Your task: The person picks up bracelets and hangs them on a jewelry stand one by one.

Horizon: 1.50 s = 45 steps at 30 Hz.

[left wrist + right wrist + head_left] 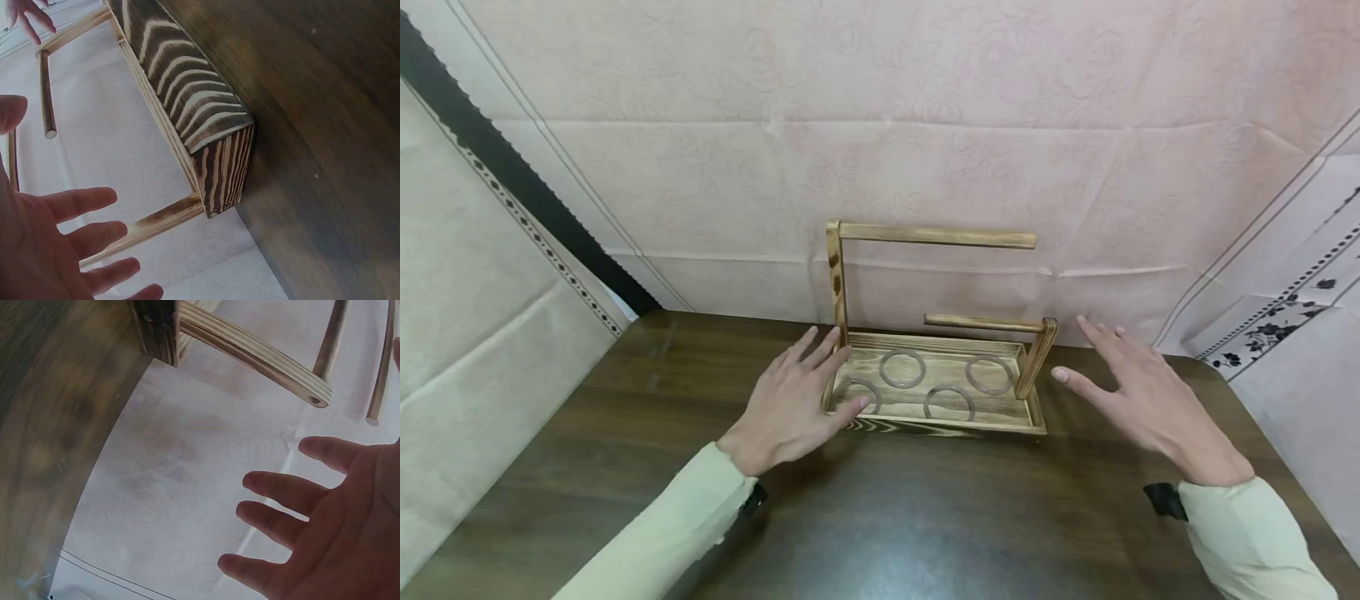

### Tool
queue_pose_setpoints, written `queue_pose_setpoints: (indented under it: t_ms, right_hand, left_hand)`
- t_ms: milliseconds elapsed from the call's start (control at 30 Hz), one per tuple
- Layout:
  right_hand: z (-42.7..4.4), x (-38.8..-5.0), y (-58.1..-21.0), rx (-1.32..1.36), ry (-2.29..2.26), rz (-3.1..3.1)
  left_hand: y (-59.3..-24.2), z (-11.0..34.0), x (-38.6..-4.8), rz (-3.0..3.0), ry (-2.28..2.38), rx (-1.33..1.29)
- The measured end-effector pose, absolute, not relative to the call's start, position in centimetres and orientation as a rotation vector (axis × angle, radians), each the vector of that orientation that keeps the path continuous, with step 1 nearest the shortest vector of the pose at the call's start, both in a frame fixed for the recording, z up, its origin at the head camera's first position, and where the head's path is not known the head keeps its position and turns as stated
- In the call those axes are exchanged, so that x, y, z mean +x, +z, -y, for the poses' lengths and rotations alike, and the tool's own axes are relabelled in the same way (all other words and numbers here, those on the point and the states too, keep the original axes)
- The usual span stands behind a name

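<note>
A wooden rack stands on the table, its shallow tray [955,340] lined with several clear rings [902,386]. From the tray's left end a tall post [837,283] rises to a long bar [936,236]; a shorter post [1036,360] at the right end carries a lower bar [981,322]. My left hand [793,404] hovers at the tray's left end, fingers spread and thumb over the front corner; whether it touches the wood, I cannot tell. To the right of the short post, my right hand [1146,404] is held apart from the rack, fingers extended and holding nothing.
Dark brown wood makes up the table [910,517]. Behind the rack hangs a pale pink patterned cloth [925,167], close to the table's back edge. Light cloths hang at both sides, the left one [475,350] beside a black strip.
</note>
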State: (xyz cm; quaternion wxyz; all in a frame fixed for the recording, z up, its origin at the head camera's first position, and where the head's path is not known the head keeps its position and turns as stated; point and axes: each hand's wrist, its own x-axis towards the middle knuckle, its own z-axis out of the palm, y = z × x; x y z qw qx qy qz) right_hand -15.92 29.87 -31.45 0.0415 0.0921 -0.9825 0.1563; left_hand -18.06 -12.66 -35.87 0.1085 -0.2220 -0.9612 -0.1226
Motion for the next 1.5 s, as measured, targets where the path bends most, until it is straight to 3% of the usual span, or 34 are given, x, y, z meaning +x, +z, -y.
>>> queue_pose_setpoints:
  t_ms: [767,1500]
  right_hand:
    - [-29.4,-18.0,-31.0,0.262,0.817,2.839]
    - [-28.5,-20.3,-32.3,0.441,1.222,2.746]
  left_hand:
    - [-35.8,11.4,-18.9,2.729,-0.593,-0.714]
    - [-35.4,10.1,-19.6,2.781,-0.621,-0.838]
